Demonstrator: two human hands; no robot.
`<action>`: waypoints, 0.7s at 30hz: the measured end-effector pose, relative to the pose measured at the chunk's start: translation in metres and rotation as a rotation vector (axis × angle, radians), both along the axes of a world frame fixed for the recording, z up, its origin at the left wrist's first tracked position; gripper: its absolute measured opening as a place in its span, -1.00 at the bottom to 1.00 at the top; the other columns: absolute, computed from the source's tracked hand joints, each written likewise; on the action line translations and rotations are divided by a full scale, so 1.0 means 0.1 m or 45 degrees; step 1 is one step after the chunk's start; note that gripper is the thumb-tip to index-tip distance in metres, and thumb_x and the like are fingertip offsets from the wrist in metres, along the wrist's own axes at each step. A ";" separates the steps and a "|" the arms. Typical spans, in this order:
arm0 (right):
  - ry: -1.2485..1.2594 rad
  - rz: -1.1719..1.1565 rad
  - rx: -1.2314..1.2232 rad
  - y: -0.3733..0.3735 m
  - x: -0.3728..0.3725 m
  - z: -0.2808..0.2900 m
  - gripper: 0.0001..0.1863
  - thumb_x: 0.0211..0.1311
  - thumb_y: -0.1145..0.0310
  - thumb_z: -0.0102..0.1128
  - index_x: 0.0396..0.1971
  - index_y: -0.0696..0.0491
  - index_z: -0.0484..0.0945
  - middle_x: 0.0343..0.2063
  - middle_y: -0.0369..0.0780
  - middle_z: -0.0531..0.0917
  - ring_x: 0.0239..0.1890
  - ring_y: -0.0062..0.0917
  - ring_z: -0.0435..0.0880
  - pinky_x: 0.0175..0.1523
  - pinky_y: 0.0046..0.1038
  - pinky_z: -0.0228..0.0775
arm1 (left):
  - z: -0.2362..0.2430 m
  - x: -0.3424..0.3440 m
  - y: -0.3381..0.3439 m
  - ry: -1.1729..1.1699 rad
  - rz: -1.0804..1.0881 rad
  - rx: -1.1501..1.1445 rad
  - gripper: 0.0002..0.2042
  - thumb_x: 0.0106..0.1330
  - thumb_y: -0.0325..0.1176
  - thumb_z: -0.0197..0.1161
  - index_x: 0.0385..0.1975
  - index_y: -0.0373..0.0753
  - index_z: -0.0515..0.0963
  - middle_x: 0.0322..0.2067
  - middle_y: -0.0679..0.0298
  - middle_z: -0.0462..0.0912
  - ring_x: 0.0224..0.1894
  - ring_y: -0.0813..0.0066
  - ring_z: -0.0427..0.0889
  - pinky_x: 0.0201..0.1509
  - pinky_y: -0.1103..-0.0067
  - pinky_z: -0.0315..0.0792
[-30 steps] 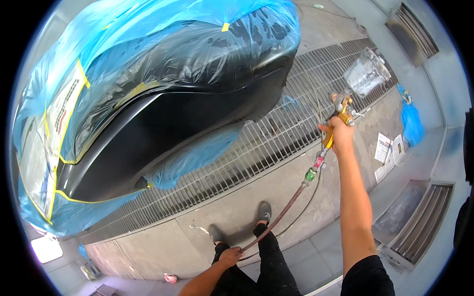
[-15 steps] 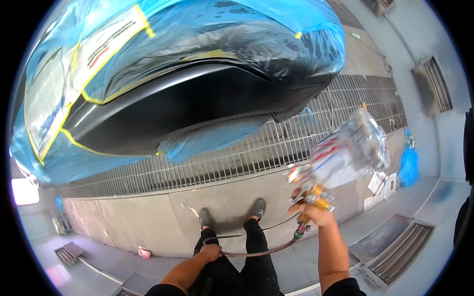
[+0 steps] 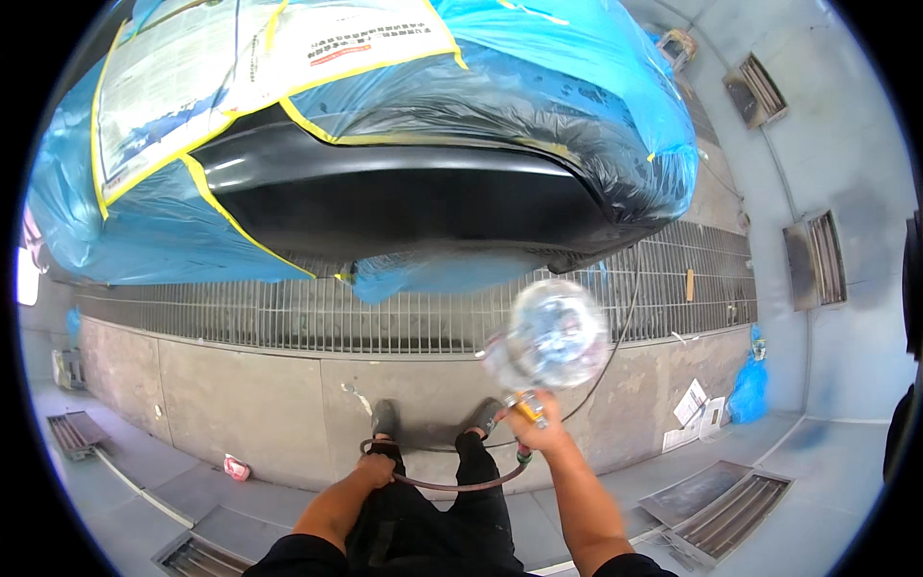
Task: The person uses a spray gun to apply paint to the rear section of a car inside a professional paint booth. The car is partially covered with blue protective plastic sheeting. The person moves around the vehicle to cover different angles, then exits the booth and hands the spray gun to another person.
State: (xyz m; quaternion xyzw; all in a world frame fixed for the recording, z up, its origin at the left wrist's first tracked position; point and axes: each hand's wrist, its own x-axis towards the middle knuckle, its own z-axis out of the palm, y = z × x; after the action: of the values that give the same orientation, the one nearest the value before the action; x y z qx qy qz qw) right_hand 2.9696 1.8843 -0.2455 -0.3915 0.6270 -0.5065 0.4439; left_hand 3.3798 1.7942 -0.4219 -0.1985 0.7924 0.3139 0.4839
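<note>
My right hand point(image 3: 544, 423) is closed round the handle of a gold spray gun point(image 3: 528, 408). A clear plastic cup point(image 3: 560, 334) sits on the gun, blurred by motion. From the bottom of the handle a brownish air hose point(image 3: 461, 487) curves left in a loop. My left hand point(image 3: 376, 470) grips that hose in front of my left leg. Beyond the gun stands a glossy black car body panel point(image 3: 413, 202), bordered by yellow tape and blue plastic film point(image 3: 130, 231). The spray gun is apart from the panel, on its near side.
A floor grating point(image 3: 279, 317) runs under the panel's near edge. The hose trails along the floor to the right. A blue plastic bag point(image 3: 748, 389) and paper sheets point(image 3: 690, 404) lie near the right wall. A crumpled red-and-white item point(image 3: 236, 467) is on the floor at left.
My right hand has swung the spray gun leftward, closer to my body. My left hand keeps hold of the hose. The whole view has shifted, with the panel now lying more level.
</note>
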 end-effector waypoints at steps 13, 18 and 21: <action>-0.188 -1.231 -0.077 -0.69 -0.37 1.26 -0.61 -0.01 0.66 0.03 -0.09 0.20 0.42 -0.39 -0.15 0.49 -0.55 -0.35 0.59 -0.37 -0.20 0.71 | 0.42 0.66 -0.73 0.126 0.260 0.019 -0.60 0.35 -0.08 0.26 0.08 -0.16 0.58 0.02 0.12 0.67 0.13 0.10 0.62 0.17 0.18 0.48; 0.058 -1.539 -0.089 -1.04 -0.13 1.66 -0.66 0.00 0.66 0.02 -0.14 0.17 0.40 -0.52 -0.30 0.28 -0.62 -0.48 0.41 -0.37 -0.22 0.74 | 0.77 0.86 -1.09 0.259 0.445 0.048 -0.59 0.34 -0.11 0.27 0.14 -0.11 0.54 0.02 0.15 0.68 0.14 0.09 0.62 0.18 0.18 0.47; -0.030 -1.246 -0.050 -1.36 0.17 1.79 -0.72 0.03 0.67 0.01 -0.19 0.22 0.42 -0.46 -0.23 0.42 -0.57 -0.44 0.52 -0.38 -0.26 0.73 | 0.76 1.01 -1.17 0.317 0.346 0.049 -0.58 0.32 -0.13 0.29 0.14 -0.09 0.54 0.00 0.14 0.69 0.13 0.07 0.62 0.17 0.18 0.48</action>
State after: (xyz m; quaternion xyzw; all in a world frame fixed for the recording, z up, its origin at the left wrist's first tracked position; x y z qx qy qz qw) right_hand 2.9863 1.7486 -0.0664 -0.0533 0.7227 -0.6718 0.1532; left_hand 3.4805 1.6769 -0.3461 -0.2542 0.8059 0.4137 0.3388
